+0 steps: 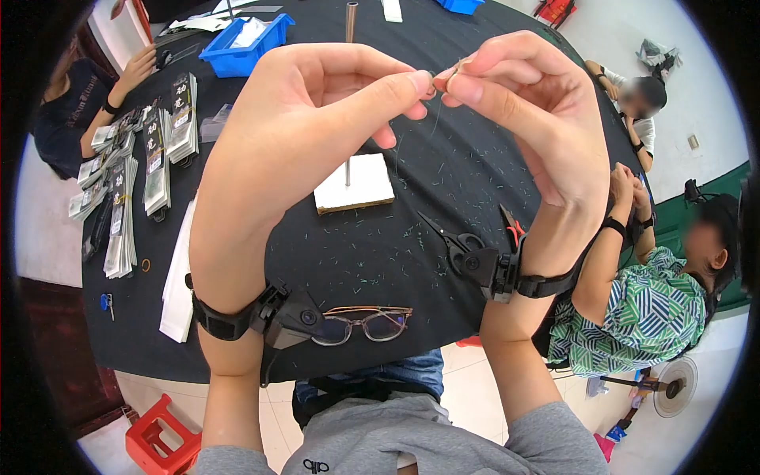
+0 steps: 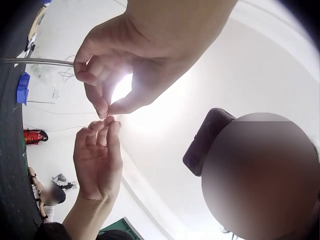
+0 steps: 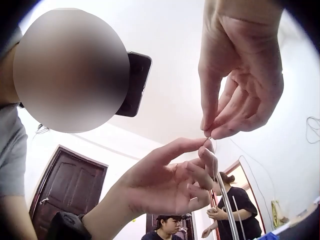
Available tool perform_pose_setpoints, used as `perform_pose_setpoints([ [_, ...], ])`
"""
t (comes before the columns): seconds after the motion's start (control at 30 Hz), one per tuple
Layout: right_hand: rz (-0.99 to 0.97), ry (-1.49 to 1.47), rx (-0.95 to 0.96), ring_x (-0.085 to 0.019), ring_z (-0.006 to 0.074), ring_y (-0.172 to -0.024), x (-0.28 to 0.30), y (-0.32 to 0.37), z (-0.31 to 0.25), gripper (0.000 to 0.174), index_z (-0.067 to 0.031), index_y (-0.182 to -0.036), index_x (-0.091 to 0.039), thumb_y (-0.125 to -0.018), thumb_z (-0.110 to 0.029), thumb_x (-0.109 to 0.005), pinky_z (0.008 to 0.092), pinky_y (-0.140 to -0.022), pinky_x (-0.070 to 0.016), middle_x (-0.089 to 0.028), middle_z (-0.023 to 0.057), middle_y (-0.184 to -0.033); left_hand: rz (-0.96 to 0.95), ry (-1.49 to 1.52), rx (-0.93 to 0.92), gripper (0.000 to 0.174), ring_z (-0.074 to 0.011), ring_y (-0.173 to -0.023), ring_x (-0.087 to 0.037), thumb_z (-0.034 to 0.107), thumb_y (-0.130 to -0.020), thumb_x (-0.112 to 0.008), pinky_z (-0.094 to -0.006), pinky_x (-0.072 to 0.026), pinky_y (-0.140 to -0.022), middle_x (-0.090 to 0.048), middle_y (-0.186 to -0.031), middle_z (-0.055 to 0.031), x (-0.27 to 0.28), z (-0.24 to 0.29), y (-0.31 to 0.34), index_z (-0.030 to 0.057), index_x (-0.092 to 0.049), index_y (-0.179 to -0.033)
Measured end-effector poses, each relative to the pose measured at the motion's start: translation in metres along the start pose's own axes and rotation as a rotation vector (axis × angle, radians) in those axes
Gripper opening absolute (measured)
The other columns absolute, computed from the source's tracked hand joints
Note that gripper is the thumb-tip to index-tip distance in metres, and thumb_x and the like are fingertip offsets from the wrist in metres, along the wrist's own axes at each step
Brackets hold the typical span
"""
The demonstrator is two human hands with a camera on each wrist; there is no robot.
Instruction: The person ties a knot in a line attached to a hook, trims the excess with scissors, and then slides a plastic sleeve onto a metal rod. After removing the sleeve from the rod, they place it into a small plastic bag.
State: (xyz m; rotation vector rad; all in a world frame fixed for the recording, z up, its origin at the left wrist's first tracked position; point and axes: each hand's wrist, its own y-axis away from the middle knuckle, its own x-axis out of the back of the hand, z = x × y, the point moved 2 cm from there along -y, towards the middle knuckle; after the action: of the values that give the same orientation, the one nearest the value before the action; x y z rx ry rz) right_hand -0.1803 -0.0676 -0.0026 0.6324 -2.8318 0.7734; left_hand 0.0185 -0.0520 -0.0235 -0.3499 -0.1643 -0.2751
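Both hands are raised above the black table, fingertips nearly meeting. The left hand [image 1: 317, 119] pinches a thin thread or line between thumb and index finger; the right hand [image 1: 538, 111] pinches a tiny, thin piece of it close by. Fine strands [image 1: 438, 119] hang from the fingertips; what exactly is held is too small to tell. Behind the left hand a metal rod [image 1: 347, 170] rises from a white block [image 1: 356, 186]. In the left wrist view the left hand [image 2: 135, 65] is above the right hand [image 2: 97, 165]. The right wrist view shows the right hand [image 3: 242, 70] over the left hand [image 3: 165, 180].
Scissors [image 1: 459, 247] and red-handled snippers [image 1: 512, 226] lie near the right wrist. Glasses [image 1: 364, 326] rest at the near edge. Packaged bundles [image 1: 119, 206] and a blue bin [image 1: 247, 47] are at left. Thread scraps dot the cloth. Other people sit around the table.
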Motion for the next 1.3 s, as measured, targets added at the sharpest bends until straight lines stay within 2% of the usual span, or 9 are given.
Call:
perform_pose_setpoints([
  [0.17,0.163,0.064,0.008,-0.068,0.0200,-0.086,-0.003,0.001,-0.001,0.017,0.0001,-0.095,-0.065,-0.079,0.003,-0.069,0.0299,-0.081,-0.0527,-0.070,0.0139,-0.090,0.045,0.057,-0.036,0.024,-0.0049,-0.064,-0.056,0.025,-0.087,-0.066,-0.0191,-0.0445,-0.062,-0.070,-0.084,-0.0063,-0.001,0.001,0.000,0.0037,-0.071,-0.099],
  [0.9,0.189,0.160,0.008,-0.068,0.0153,-0.083,-0.014,0.002,-0.011,0.018,0.0013,-0.092,-0.067,-0.075,0.004,-0.073,0.0253,-0.078,-0.0535,-0.071,0.0123,-0.087,0.046,0.146,-0.103,0.023,-0.0051,-0.063,-0.055,0.021,-0.088,-0.065,-0.0188,-0.0425,-0.061,-0.070,-0.085,-0.0074,-0.005,0.001,0.001,0.0026,-0.071,-0.099],
  [1.1,0.192,0.176,-0.015,-0.067,0.0138,-0.081,-0.013,0.003,-0.011,0.019,0.0009,-0.092,-0.067,-0.075,0.003,-0.073,0.0248,-0.077,-0.0530,-0.071,0.0110,-0.086,0.011,0.138,-0.065,0.025,-0.0048,-0.063,-0.055,0.025,-0.088,-0.065,-0.0193,-0.0435,-0.061,-0.070,-0.085,-0.0075,-0.003,0.001,0.000,0.0035,-0.071,-0.100],
  [1.3,0.154,0.208,0.057,-0.066,0.0125,-0.081,-0.013,0.002,-0.011,0.017,0.0008,-0.091,-0.066,-0.076,0.004,-0.073,0.0244,-0.076,-0.0528,-0.070,0.0087,-0.085,-0.007,0.151,-0.051,0.028,-0.0050,-0.062,-0.054,0.029,-0.089,-0.064,-0.0192,-0.0437,-0.061,-0.069,-0.083,-0.0062,-0.003,-0.001,-0.002,0.0040,-0.071,-0.099],
])
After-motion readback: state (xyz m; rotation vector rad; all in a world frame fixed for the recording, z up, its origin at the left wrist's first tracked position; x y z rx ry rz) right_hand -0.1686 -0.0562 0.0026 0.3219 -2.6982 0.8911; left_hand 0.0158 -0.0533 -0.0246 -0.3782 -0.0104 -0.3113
